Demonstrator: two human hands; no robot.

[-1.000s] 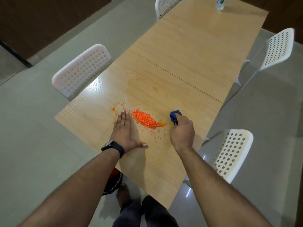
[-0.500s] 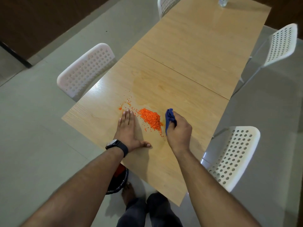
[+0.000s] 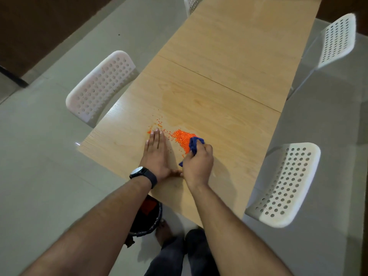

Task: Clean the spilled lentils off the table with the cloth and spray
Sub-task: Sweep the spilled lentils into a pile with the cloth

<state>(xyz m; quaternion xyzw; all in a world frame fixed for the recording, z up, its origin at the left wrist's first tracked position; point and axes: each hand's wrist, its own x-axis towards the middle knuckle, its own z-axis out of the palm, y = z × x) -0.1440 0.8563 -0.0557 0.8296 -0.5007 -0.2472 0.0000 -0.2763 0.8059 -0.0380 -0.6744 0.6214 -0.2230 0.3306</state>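
1 lentil pile (image 3: 182, 138) between left hand (image 3: 157, 154), cloth (image 3: 194, 145)

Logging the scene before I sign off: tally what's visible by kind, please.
White chairs: 4
Table: 1
Blue cloth: 1
Lentil pile: 1
Bin: 1
Wristwatch: 1
Total: 9

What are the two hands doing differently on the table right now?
The left hand lies flat with straight fingers, holding nothing; the right hand is curled round a blue cloth. The left hand stands to the left of the orange lentils like a wall; the right hand presses the cloth against the pile from the right. Only the left wrist wears a watch. Both rest on the wooden table.
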